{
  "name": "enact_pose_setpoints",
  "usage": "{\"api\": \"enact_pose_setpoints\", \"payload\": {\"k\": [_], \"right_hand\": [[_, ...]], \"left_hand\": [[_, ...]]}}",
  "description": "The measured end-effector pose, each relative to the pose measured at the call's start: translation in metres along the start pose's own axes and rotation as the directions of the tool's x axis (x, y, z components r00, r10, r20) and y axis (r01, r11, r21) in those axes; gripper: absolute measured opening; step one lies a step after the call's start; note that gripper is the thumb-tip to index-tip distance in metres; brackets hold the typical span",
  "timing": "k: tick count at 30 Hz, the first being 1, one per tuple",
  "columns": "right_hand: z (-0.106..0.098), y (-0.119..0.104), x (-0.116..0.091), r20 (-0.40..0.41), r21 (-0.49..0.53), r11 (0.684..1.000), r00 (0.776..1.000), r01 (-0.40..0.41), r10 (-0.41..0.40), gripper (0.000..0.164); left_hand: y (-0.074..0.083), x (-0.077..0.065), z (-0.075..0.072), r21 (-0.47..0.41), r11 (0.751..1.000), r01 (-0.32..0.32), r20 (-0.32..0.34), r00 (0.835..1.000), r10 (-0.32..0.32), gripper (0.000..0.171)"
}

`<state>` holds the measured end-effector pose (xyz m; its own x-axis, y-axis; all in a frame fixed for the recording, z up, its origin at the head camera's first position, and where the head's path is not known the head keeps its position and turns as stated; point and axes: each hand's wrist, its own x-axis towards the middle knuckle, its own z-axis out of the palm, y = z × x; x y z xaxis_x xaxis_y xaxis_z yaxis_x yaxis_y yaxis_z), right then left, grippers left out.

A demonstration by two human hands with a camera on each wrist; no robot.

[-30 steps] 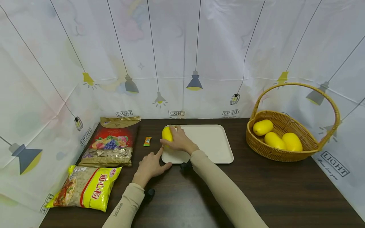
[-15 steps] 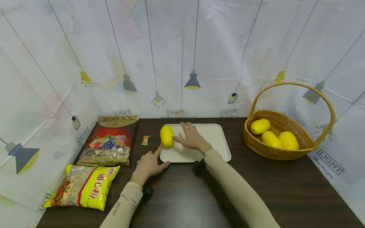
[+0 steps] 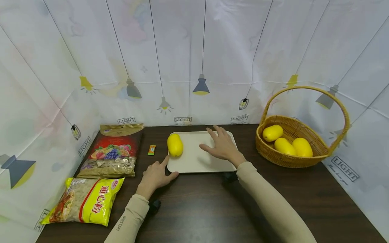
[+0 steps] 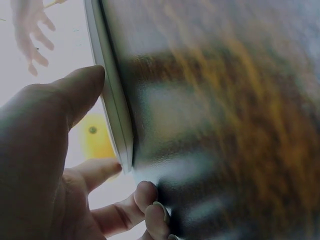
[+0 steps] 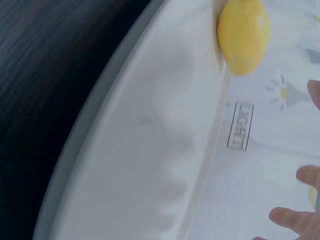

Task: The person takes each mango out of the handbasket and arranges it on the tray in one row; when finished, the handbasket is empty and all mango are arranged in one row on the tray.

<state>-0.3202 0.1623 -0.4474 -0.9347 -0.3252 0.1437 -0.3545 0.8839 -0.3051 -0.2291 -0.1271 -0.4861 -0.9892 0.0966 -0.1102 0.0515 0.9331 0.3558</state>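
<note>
A white rectangular tray (image 3: 194, 163) lies on the dark table. At its left end rests one yellow oval fruit (image 3: 175, 145), mango-like in shape, with nobody holding it. My left hand (image 3: 154, 176) is at the tray's front left corner, thumb against the front edge and index finger at the left side. In the left wrist view the thumb (image 4: 82, 90) lies along the tray's rim. My right hand (image 3: 223, 145) hovers over the tray's right part, fingers spread and holding nothing; its shadow falls on the tray (image 5: 130, 150).
A wicker basket (image 3: 270, 157) with a tall handle stands at the right, holding three similar yellow fruits (image 3: 285, 146). Left of the tray lie a small orange-green wrapped candy (image 3: 151, 150), a red-gold candy bag (image 3: 112, 152) and a yellow pasta bag (image 3: 86, 200). A patterned curtain hangs behind.
My right hand has let go of the yellow fruit at the tray's left end and moved right, its fingers spreading. My left hand has stayed at the tray's corner. The view has shifted slightly.
</note>
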Motion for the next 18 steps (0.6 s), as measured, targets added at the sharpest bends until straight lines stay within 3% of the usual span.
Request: {"api": "enact_pose_setpoints", "payload": {"k": [6,18], "right_hand": [[-0.018,0.026,-0.013,-0.028,-0.067,0.998,1.000,-0.007,0.005,0.082],[-0.056,0.087,-0.041,-0.076,-0.104,0.987,0.991,-0.122,0.114,0.087]], "left_hand": [[-0.002,0.000,0.000,-0.003,1.000,-0.006,0.008,1.000,0.006,0.087],[-0.002,0.001,0.000,0.001,1.000,-0.002,0.021,1.000,0.002,0.089]]}}
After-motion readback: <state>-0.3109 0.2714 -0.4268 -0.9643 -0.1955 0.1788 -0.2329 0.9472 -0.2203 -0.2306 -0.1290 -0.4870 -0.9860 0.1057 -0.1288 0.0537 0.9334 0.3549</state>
